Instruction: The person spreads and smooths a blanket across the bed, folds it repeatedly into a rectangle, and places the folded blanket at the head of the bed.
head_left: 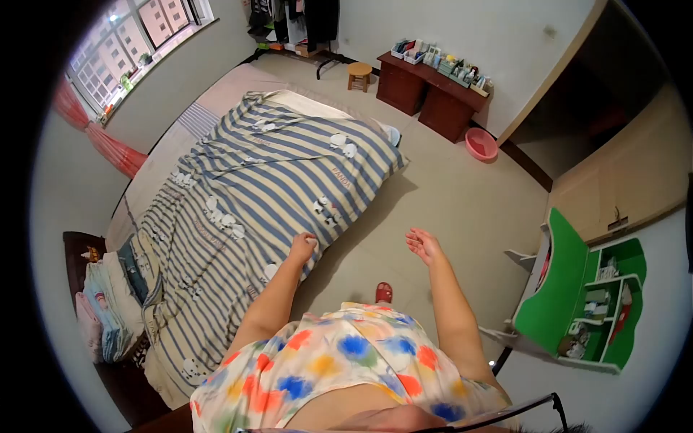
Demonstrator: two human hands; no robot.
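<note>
A striped quilt point(274, 173) in blue-grey and cream, printed with white pandas, covers most of the bed on my left. Over its near right edge is my left hand point(303, 247), with the fingers curled in and nothing visible in them. The quilt does not look pulled up at that spot. My right hand point(424, 246) hangs in the air above the tiled floor point(440, 187), apart from everything, its fingers loosely spread and holding nothing. One red slipper point(384, 292) shows on a foot below me.
Folded bedding and pillows point(108, 307) lie at the headboard. A green shelf desk point(559, 289) stands at right, near a door point(621, 166). Along the far wall are a red-brown desk point(433, 94), a wooden stool point(359, 74) and a pink basin point(481, 145).
</note>
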